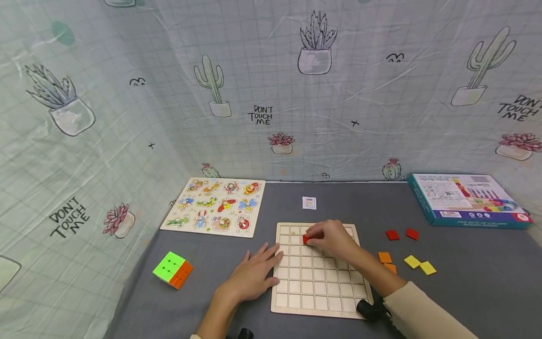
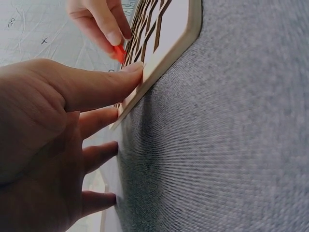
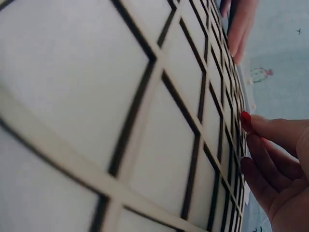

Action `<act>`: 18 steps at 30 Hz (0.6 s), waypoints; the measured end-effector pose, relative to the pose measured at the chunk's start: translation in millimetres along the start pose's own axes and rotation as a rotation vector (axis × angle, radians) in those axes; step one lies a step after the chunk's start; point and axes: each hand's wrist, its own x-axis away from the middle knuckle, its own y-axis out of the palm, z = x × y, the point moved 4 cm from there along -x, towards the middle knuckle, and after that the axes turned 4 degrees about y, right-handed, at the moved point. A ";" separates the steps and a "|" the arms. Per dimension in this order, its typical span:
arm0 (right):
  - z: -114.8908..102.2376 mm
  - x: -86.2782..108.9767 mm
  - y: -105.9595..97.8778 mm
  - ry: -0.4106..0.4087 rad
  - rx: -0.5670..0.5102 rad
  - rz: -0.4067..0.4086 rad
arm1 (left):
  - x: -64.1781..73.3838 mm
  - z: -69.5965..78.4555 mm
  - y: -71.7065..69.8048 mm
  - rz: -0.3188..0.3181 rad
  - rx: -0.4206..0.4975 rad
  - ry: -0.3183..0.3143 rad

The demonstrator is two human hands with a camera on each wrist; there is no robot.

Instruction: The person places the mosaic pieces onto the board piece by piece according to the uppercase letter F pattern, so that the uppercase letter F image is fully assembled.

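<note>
A pale wooden grid board (image 1: 300,287) lies flat on the grey cloth. Over its upper part, my right hand (image 1: 334,239) pinches a red square tile (image 1: 306,239) between thumb and fingers. In the right wrist view that red tile (image 3: 246,121) is tilted at the surface of the board. My left hand (image 1: 251,275) lies at the board's left edge with its fingers spread, the thumb and fingertips touching the rim. The left wrist view shows the left thumb (image 2: 104,87) on the board's edge.
Right of the board lie red tiles (image 1: 393,235), orange tiles (image 1: 385,257) and yellow tiles (image 1: 411,262). A boxed game (image 1: 466,200) sits at the back right, a small printed card (image 1: 309,203) behind the board. On the left are an insect puzzle (image 1: 216,207) and a puzzle cube (image 1: 172,270).
</note>
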 end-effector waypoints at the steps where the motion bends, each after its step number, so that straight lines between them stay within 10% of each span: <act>1: 0.2 -0.1 1.5 -0.003 0.013 0.000 | -0.2 0.1 0.1 0.000 0.000 0.001; 18: -4.0 -0.3 7.6 -0.011 0.038 0.034 | -1.8 0.4 1.7 -0.001 -0.010 -0.020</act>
